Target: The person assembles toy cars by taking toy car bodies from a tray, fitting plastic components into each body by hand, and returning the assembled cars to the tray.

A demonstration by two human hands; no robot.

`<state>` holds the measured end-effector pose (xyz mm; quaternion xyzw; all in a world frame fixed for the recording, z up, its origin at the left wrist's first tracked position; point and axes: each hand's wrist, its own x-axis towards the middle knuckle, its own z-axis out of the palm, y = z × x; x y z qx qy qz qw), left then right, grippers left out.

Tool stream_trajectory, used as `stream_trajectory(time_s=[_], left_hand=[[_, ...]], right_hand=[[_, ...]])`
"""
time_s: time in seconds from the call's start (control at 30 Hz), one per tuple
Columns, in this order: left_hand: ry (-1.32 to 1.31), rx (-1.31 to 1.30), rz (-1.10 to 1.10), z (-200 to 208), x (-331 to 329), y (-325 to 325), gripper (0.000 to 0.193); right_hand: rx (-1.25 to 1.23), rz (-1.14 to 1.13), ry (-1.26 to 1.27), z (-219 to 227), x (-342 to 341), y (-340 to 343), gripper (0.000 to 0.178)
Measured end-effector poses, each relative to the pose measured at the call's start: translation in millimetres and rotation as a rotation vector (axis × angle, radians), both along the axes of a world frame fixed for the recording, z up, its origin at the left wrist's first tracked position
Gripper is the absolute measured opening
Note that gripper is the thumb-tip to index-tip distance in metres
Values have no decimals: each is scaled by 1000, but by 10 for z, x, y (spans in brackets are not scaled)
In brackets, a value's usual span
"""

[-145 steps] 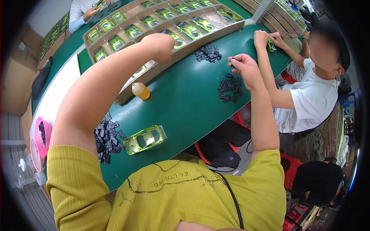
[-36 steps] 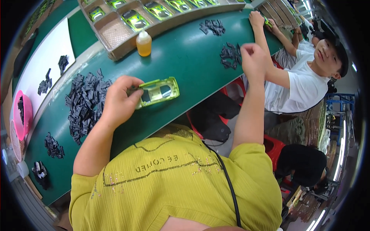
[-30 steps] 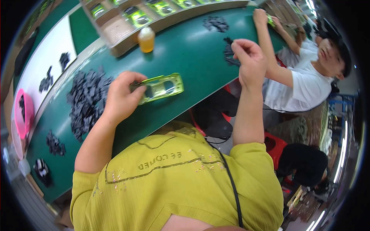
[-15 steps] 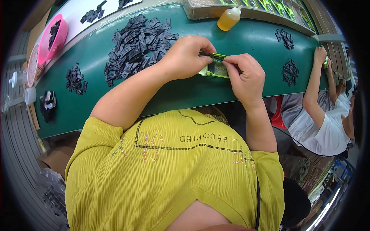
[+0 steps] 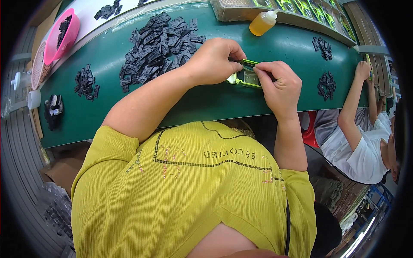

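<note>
Left fingers (image 5: 236, 51), right fingers (image 5: 269, 66) — both pinched on one green car shell (image 5: 244, 81); one bottle (image 5: 260, 25), one basin (image 5: 72, 37)

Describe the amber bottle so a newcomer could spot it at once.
On the green table, find the box of green toy cars at the upper right. Beyond the right hand, beside that box, is the bottle. Its amber liquid and pale spout set it apart from the black pieces.

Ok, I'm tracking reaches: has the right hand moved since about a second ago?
Yes, leftward: the right hand has moved away from the rightmost black pile and now touches the green toy car.
</note>
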<state>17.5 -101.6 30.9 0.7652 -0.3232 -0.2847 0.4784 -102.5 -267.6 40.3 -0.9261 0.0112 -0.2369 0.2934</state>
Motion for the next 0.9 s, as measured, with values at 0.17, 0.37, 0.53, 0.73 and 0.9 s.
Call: stream_trajectory(time_s=[0.17, 0.37, 0.53, 0.73, 0.9], left_hand=[[8, -1, 10, -36, 20, 2, 19], [-7, 38, -17, 7, -15, -14, 20], [-532, -118, 93, 39, -147, 24, 27], [-855, -391, -112, 66, -140, 10, 25], [-987, -473, -141, 33, -152, -44, 18]], right_hand=[[80, 41, 42, 0, 10, -22, 5], [95, 23, 37, 32, -23, -6, 4], [302, -44, 58, 78, -131, -58, 6], [331, 40, -29, 76, -203, 59, 10], [732, 93, 176, 88, -197, -40, 10]])
